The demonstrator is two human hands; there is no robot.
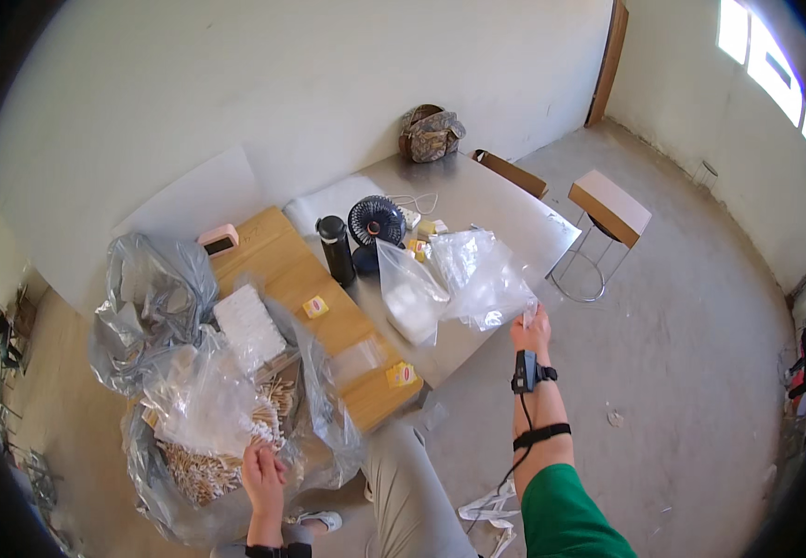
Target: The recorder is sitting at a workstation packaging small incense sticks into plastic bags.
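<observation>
At the lower left, a grey plastic sack (163, 498) lies spread around a pile of loose cotton swabs (200, 472) with wooden sticks. My left hand (263, 479) is at the pile's near edge, fingers curled beside white swab tips; what they hold, if anything, is hidden. A crumpled clear plastic sheet (200, 400) covers part of the swabs. On the right, my arm reaches out to the metal table's edge. There my right hand (531, 330) pinches the corner of a clear plastic bag (491, 286), closed on it. Another clear bag (412, 302) with white contents sits beside it.
On the wooden board (277, 270) are small yellow packets (315, 307) and a pink-framed device (219, 240). A black bottle (335, 249) and a fan (376, 223) stand near the middle. A camouflage bag (431, 133) rests on the metal table (505, 209); a stool (610, 206) stands beyond.
</observation>
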